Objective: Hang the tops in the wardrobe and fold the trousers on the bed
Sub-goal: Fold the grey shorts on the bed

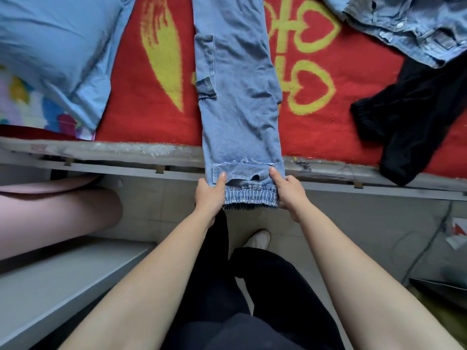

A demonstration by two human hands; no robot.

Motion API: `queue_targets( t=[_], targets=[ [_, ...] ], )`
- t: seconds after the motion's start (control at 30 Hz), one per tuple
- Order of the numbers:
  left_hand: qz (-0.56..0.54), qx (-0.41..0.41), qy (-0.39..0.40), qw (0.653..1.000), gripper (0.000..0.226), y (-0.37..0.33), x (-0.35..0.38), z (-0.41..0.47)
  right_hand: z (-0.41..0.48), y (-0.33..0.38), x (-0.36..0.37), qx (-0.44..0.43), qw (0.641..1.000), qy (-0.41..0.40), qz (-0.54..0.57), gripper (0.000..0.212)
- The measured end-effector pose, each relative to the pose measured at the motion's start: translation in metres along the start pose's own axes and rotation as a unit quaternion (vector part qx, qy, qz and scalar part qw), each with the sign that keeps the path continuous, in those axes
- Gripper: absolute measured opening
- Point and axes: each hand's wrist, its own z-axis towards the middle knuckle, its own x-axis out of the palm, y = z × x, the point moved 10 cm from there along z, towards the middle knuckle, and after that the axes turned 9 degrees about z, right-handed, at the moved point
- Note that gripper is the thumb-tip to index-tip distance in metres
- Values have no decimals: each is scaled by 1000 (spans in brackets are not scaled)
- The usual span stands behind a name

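On the red blanket (pixel 151 117), jeans (pixel 240 97) overhang the bed edge (pixel 126 154).

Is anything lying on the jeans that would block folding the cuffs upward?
Nothing visible does. The left hand and right hand hold the cuffs, the jeans lie bare on top, and the blue shirt, denim jacket and black trousers lie clear to the sides.

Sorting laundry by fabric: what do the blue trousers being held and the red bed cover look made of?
The blue trousers: light-wash denim, probably cotton; matte twill look, frayed pocket edge, gathered elastic cuff. The red bed cover: fuzzy pile, perhaps towelling or fleece; woolly-edged yellow motifs.
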Motion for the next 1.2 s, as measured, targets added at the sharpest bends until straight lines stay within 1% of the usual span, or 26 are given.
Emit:
queue_targets(
  t=[0.1,0.13,0.2,0.23,0.27,0.3,0.4,0.43,0.47,0.57,0.6,0.63,0.7,0.77,0.8,0.83,0.87,0.9,0.93,0.97,1.0,1.03,1.07,1.13,1.2],
  targets=[
    [-19,-36,16,999,45,13,6,-1,-4,-7,0,19,999,23,31,53],
    [-54,-53,29,997,46,13,7,1,-4,-3,1,19,998,34,42,51],
    [-168,-74,76,980,53,2,11,5,0,16,3,10,996,50,80,55],
    [-226,-71,94,967,56,-9,9,8,3,30,5,2,992,59,108,57],
    [-263,-59,104,957,55,-22,3,14,6,46,6,-11,989,69,133,56],
    [-278,-41,110,953,50,-36,-4,21,10,64,7,-29,986,76,148,51],
    [-275,-8,130,953,29,-75,-20,41,19,114,15,-70,985,82,137,24],
    [-272,-11,131,953,23,-86,-24,47,22,127,19,-75,985,81,131,21],
    [-274,-23,129,953,20,-93,-27,54,26,138,23,-75,986,80,127,23],
    [-287,-46,126,949,29,-119,-36,77,39,167,30,-75,989,84,100,41],
    [-293,-41,130,946,25,-130,-39,86,44,176,32,-80,989,87,91,42],
    [-303,-34,139,942,22,-142,-42,95,50,187,33,-89,989,86,84,40],
    [-313,-26,153,937,27,-165,-47,115,63,212,35,-105,988,79,84,34],
    [-321,-11,161,933,28,-185,-50,135,80,234,43,-111,985,78,108,28],
    [-321,0,161,933,25,-193,-50,147,90,242,48,-111,983,77,121,30],
    [-308,13,158,938,30,-200,-50,159,103,248,52,-112,984,70,121,34],
    [-269,28,146,952,47,-202,-49,172,117,250,55,-113,986,59,103,39],
    [-198,44,126,971,64,-200,-49,185,131,249,57,-117,991,42,51,44],
    [-104,67,99,987,74,-199,-49,196,142,246,56,-124,991,21,-44,50],
    [-6,98,71,993,76,-199,-49,204,151,242,55,-135,979,-5,-154,53],
    [71,127,51,988,75,-200,-46,211,158,238,54,-147,959,-33,-240,54],
    [119,147,33,981,72,-199,-43,217,161,235,54,-162,943,-59,-285,54],
    [139,154,18,978,70,-199,-43,222,161,234,53,-177,934,-83,-299,55],
    [134,151,-15,979,65,-200,-45,230,161,239,51,-205,922,-131,-302,58],
    [128,141,-28,981,56,-201,-43,239,167,239,52,-193,917,-142,-318,60]
  ],
)
